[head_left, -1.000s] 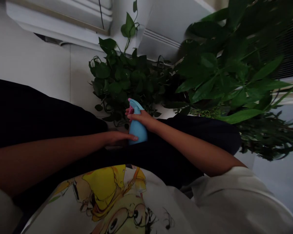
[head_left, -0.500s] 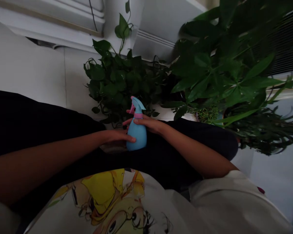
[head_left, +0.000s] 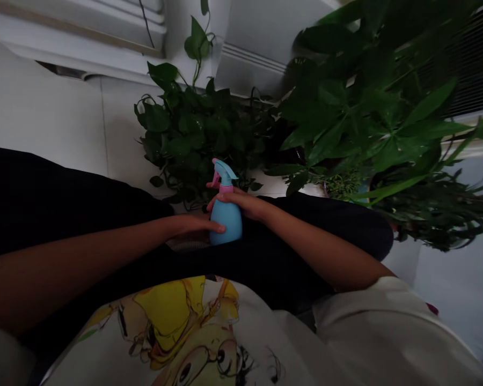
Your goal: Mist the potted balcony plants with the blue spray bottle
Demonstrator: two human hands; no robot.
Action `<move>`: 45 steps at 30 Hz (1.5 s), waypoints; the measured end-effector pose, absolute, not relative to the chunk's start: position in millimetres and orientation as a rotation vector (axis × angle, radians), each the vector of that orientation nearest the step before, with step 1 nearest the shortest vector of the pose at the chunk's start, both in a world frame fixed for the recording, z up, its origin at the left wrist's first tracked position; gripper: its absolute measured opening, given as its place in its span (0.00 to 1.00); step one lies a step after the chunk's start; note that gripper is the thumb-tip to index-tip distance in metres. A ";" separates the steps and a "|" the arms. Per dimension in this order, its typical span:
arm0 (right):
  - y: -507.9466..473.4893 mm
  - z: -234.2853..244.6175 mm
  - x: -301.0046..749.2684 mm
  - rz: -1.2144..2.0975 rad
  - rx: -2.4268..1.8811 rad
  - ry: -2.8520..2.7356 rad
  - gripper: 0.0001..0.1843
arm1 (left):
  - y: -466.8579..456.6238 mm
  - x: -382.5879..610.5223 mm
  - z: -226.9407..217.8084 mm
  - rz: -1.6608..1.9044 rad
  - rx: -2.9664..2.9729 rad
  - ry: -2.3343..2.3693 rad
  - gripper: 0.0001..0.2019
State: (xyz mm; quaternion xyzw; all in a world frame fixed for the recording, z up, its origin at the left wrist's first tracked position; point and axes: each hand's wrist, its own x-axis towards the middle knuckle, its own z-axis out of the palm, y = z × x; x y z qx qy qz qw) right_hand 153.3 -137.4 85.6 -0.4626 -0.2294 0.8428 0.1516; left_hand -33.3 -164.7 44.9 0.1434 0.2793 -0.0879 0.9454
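Mid-frame, the left hand (head_left: 195, 225) and right hand (head_left: 245, 203) grasp the spray bottle (head_left: 227, 221); most left fingers hide behind it. Upper-right leaves (head_left: 390, 140) fade into shadow.

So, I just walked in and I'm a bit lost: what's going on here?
A person is holding a blue spray bottle in front of them with both hands. The right hand grips it near the pink collar, and the left hand holds the lower part, thumb across the side. Beyond the bottle is a trailing leafy plant, with a bigger plant to its right. Whether the trigger is being squeezed is hard to tell.
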 end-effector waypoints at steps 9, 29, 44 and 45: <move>-144.0 88.3 146.6 2.322 -1.306 -0.709 0.23 | -167.7 -34.9 40.9 -0.178 0.334 0.564 0.42; -140.5 86.2 139.8 2.381 -1.332 -0.759 0.27 | -174.8 -37.6 39.4 -0.206 0.379 0.597 0.40; -142.4 83.6 136.4 2.273 -1.448 -0.775 0.33 | -175.0 -37.8 31.9 -0.173 0.302 0.593 0.38; -142.8 82.1 136.0 2.267 -1.457 -0.789 0.34 | -175.2 -38.4 31.8 -0.165 0.305 0.605 0.39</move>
